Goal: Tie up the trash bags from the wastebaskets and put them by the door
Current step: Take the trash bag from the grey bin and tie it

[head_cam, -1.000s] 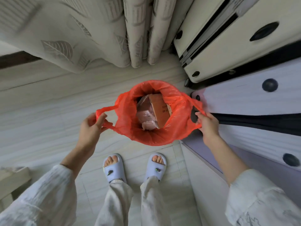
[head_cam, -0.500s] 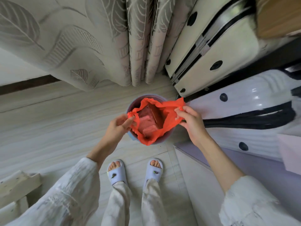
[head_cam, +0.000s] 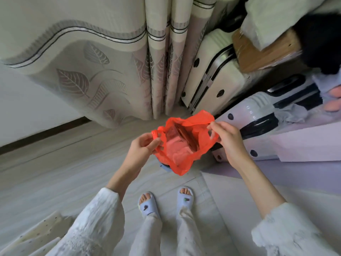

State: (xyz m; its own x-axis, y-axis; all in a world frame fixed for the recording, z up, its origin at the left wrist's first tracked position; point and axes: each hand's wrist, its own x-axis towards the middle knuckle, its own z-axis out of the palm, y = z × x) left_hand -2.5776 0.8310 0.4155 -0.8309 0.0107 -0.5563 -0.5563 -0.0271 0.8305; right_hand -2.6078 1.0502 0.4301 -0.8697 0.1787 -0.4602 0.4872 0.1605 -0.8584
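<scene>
An orange trash bag [head_cam: 182,159] hangs in front of me, its mouth open, with a brown carton and pale waste inside. My left hand [head_cam: 142,150] pinches the bag's left handle loop. On the other side, my right hand [head_cam: 227,139] grips the right edge of the bag near its handle. Just below the bag, a sliver of the blue wastebasket [head_cam: 165,166] shows on the floor; the rest of it is hidden by the bag.
A leaf-patterned curtain [head_cam: 103,74] hangs behind the bag. Two hard suitcases [head_cam: 212,85] lie to the right, with a cardboard box [head_cam: 258,52] on top. A lilac surface [head_cam: 304,145] runs along the right. My slippered feet [head_cam: 166,202] stand on pale floorboards.
The bag has risen out of the wastebasket, which is now almost hidden under it. My hands came together from a wide stretch to a narrow hold. The view has pulled back and up.
</scene>
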